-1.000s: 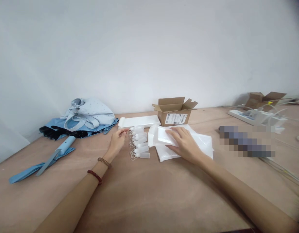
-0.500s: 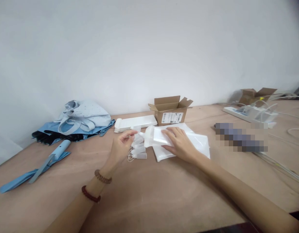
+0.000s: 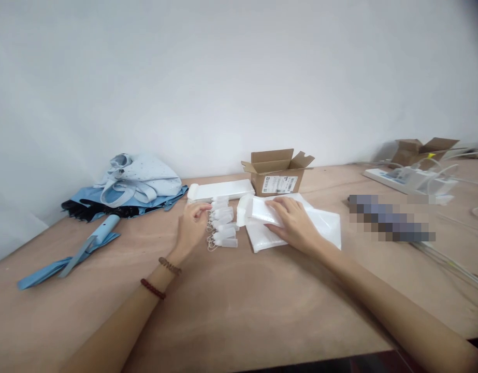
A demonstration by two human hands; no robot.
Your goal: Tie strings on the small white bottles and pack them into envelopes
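My left hand (image 3: 192,225) is closed in a pinch beside the near-left end of a row of small translucent white tags (image 3: 225,242) with string loops. Whatever sits between its fingertips, if anything, is too small to make out. My right hand (image 3: 295,220) has its thumb and fingers round a white flat packet (image 3: 258,210) with an open flap at its left end. Beneath that packet lie clear plastic bags (image 3: 326,228). A stack of white envelopes (image 3: 223,190) rests behind the tags.
An open cardboard box (image 3: 277,181) with a label stands behind the bags. On the left lie a light-blue cloth bag (image 3: 149,176) and a blue umbrella (image 3: 106,230). To the right are a blurred-out object (image 3: 390,217), a power strip (image 3: 390,181) with cables, and another box (image 3: 421,153).
My left hand has drawn slightly back from the tags, which now show more fully in their row. My right hand stays on the white packet. The whole view has shifted a little.
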